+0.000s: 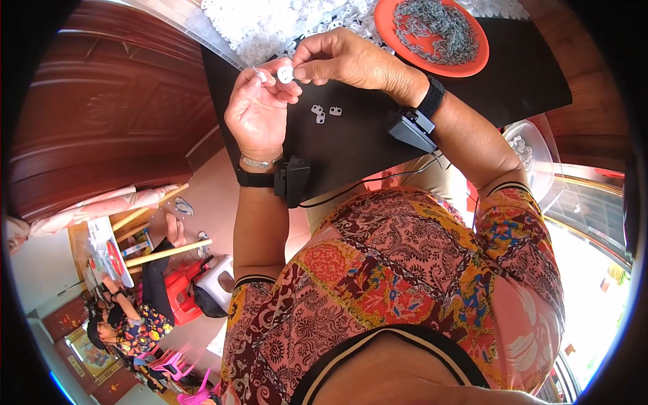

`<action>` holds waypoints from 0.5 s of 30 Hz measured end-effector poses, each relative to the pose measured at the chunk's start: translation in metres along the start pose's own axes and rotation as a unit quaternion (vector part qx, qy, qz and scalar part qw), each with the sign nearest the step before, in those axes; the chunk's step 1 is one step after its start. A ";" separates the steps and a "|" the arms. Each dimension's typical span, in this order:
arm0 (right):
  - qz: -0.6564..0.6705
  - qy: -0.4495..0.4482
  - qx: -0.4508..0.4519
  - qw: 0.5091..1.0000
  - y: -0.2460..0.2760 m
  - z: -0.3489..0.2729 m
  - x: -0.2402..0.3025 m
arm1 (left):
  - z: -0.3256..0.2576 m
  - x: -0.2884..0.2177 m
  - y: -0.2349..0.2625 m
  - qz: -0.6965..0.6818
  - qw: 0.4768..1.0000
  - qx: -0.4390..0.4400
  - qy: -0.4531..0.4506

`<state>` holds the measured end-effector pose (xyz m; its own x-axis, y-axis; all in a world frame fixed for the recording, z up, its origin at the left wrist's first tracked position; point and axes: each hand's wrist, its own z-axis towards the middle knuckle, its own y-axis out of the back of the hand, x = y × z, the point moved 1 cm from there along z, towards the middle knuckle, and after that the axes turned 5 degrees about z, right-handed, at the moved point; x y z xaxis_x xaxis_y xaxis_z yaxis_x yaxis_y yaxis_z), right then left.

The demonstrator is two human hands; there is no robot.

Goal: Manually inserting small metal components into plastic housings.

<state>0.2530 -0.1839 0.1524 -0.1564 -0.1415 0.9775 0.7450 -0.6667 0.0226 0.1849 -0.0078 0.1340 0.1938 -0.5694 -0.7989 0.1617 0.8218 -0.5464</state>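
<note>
Both hands meet over the dark table. My left hand [260,111] is palm up, its fingers curled around a small round white plastic piece [285,74] with dark holes. Near that hand's thumb tip is another small white bit [261,77], too small to make out. My right hand [347,61] comes in from the right, thumb and forefinger pinched together at the round piece's right edge. Whether a smaller part sits between those fingertips is hidden. Several little flat pale plates with holes [335,111] lie on the table just below the hands.
A clear bin heaped with white plastic pieces [246,27] stands beyond my hands. An orange plate [484,50] of grey metal parts is at the far right. Boxes with cables sit on both wrists. At lower left, another person [138,331] sits by a small table.
</note>
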 end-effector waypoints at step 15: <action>-0.044 0.002 -0.036 0.998 0.003 0.002 -0.003 | 0.006 -0.001 -0.018 0.090 0.995 -0.043 -0.008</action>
<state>0.2570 -0.1844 0.1498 -0.2208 -0.0831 0.9718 0.6796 -0.7278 0.0922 0.1879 -0.0223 0.1460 0.2272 -0.4118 -0.8825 0.0391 0.9093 -0.4142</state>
